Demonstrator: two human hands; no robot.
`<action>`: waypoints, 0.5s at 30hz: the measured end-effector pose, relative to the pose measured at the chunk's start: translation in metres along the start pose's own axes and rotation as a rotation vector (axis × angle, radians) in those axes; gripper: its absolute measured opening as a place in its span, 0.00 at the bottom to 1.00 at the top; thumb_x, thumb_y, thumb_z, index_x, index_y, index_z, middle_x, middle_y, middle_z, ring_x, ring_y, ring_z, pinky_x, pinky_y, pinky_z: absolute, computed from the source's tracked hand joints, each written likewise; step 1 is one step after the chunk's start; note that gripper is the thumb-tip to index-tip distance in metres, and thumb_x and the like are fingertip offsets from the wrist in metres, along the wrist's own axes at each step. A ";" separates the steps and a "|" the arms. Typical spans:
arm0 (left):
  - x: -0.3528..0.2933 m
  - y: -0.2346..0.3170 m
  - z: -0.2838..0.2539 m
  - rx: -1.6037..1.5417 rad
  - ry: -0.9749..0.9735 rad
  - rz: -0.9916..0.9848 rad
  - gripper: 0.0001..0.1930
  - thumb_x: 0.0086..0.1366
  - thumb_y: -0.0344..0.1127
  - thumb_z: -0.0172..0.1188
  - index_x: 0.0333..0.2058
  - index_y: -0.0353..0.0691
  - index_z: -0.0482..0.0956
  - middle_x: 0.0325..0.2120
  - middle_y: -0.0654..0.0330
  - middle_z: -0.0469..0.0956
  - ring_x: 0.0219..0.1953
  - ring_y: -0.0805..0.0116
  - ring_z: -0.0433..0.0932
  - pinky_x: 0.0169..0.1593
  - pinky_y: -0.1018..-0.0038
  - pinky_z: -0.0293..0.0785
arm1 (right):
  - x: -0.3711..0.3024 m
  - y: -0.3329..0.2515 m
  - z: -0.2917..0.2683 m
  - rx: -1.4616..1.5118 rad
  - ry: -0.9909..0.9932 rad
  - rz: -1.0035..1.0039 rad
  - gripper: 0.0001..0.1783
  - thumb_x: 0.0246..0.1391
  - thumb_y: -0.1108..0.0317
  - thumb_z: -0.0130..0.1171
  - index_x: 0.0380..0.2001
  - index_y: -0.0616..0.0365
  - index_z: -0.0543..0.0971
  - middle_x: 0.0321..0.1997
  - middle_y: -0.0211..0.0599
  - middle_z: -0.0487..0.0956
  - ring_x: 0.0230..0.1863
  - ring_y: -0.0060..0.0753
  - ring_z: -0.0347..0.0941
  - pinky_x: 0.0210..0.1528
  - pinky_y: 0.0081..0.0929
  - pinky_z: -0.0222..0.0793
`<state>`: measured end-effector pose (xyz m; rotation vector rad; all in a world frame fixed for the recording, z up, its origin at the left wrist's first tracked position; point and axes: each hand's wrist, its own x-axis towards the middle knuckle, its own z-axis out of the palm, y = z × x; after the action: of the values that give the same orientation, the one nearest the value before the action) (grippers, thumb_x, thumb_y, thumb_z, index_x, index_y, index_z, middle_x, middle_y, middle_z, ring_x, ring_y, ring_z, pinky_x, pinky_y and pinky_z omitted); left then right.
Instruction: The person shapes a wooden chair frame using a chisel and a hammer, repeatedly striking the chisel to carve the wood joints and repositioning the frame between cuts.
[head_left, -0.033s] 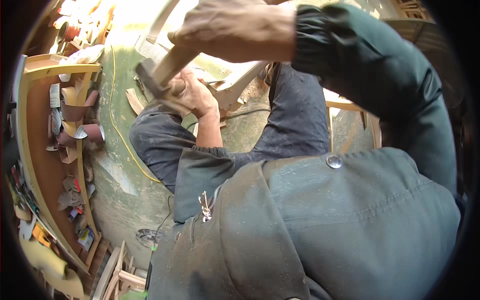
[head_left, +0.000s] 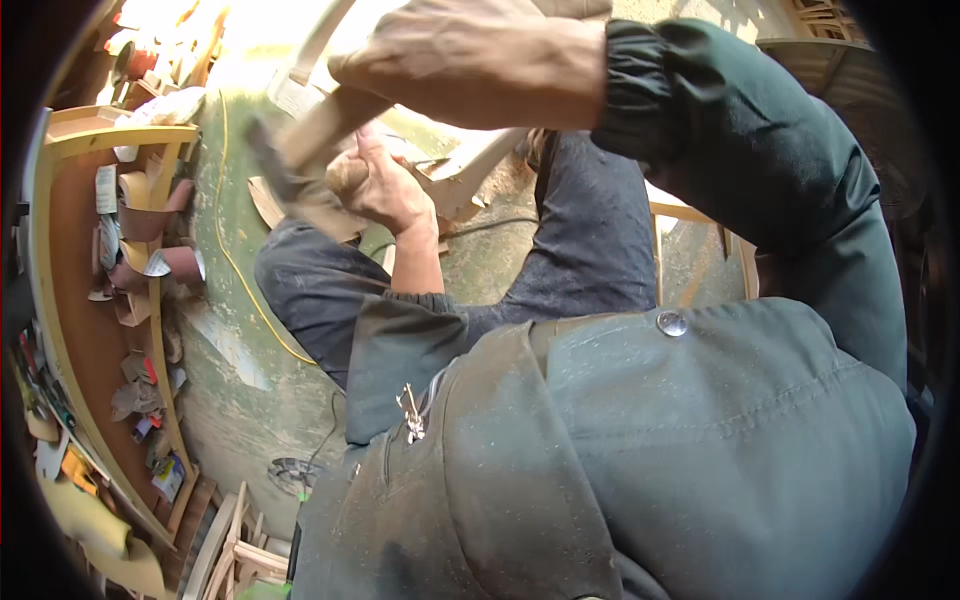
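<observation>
My right hand (head_left: 480,65) is raised at the top of the view, its fingers wrapped round the wooden handle of a hammer (head_left: 325,125). The dark hammer head is smeared by motion and hangs just left of my left hand (head_left: 395,190). That hand is closed round a tool with a rounded wooden handle end (head_left: 347,174); the rest of this tool is hidden. Beyond my left hand lies a pale shaped piece of wood (head_left: 465,185), between my legs (head_left: 590,230). Whether the hidden tool touches the wood, I cannot tell.
At the left stands a wooden rack (head_left: 85,270) with sandpaper rolls (head_left: 145,222). A yellow cord (head_left: 235,255) crosses the green floor. Wooden frame parts (head_left: 235,545) stand at the lower left. Wood pieces and shavings lie around my feet.
The hammer head has shifted slightly left, away from my left hand. My right wrist and sleeve have moved a little to the right. My left hand keeps nearly the same place.
</observation>
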<state>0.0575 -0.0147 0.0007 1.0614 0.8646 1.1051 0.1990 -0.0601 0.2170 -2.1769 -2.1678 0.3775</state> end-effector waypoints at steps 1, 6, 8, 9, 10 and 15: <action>0.000 -0.002 0.002 0.025 0.108 -0.003 0.09 0.71 0.29 0.64 0.30 0.35 0.79 0.20 0.64 0.78 0.18 0.78 0.73 0.22 0.77 0.69 | -0.003 0.000 0.003 0.056 0.018 -0.016 0.10 0.65 0.68 0.51 0.32 0.61 0.77 0.23 0.43 0.77 0.24 0.40 0.76 0.28 0.43 0.71; 0.004 0.005 0.003 0.179 -0.048 -0.019 0.05 0.73 0.28 0.59 0.40 0.32 0.80 0.22 0.63 0.78 0.19 0.76 0.75 0.22 0.76 0.70 | -0.022 0.009 0.017 0.174 -0.013 0.054 0.09 0.67 0.68 0.50 0.36 0.61 0.76 0.22 0.45 0.77 0.23 0.43 0.76 0.28 0.44 0.70; 0.005 0.012 0.000 0.041 -0.087 -0.034 0.06 0.74 0.27 0.58 0.45 0.32 0.79 0.22 0.65 0.77 0.19 0.78 0.72 0.21 0.78 0.69 | -0.033 0.011 0.020 0.399 -0.042 0.211 0.09 0.66 0.69 0.50 0.35 0.63 0.76 0.22 0.47 0.78 0.23 0.46 0.75 0.28 0.45 0.70; 0.007 0.017 -0.002 -0.084 -0.153 0.018 0.06 0.74 0.26 0.59 0.46 0.32 0.79 0.22 0.65 0.76 0.18 0.78 0.71 0.21 0.78 0.68 | -0.039 0.011 0.021 0.464 -0.030 0.270 0.09 0.65 0.69 0.50 0.35 0.63 0.76 0.22 0.48 0.78 0.23 0.48 0.76 0.28 0.45 0.70; 0.009 0.020 -0.003 -0.015 -0.158 0.055 0.05 0.74 0.27 0.60 0.45 0.33 0.77 0.20 0.66 0.75 0.18 0.80 0.71 0.20 0.80 0.67 | -0.042 0.010 0.022 0.458 -0.030 0.294 0.09 0.65 0.70 0.49 0.35 0.64 0.76 0.23 0.49 0.78 0.23 0.48 0.76 0.28 0.46 0.70; 0.013 0.022 -0.003 0.132 -0.245 -0.009 0.14 0.71 0.27 0.64 0.51 0.33 0.73 0.25 0.63 0.76 0.19 0.77 0.73 0.22 0.78 0.71 | -0.055 0.008 0.019 0.417 0.038 0.316 0.09 0.63 0.71 0.49 0.33 0.64 0.76 0.23 0.50 0.79 0.23 0.49 0.76 0.28 0.47 0.70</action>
<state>0.0524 0.0008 0.0208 1.2718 0.7528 0.8971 0.2035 -0.1176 0.2047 -2.2431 -1.5443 0.7206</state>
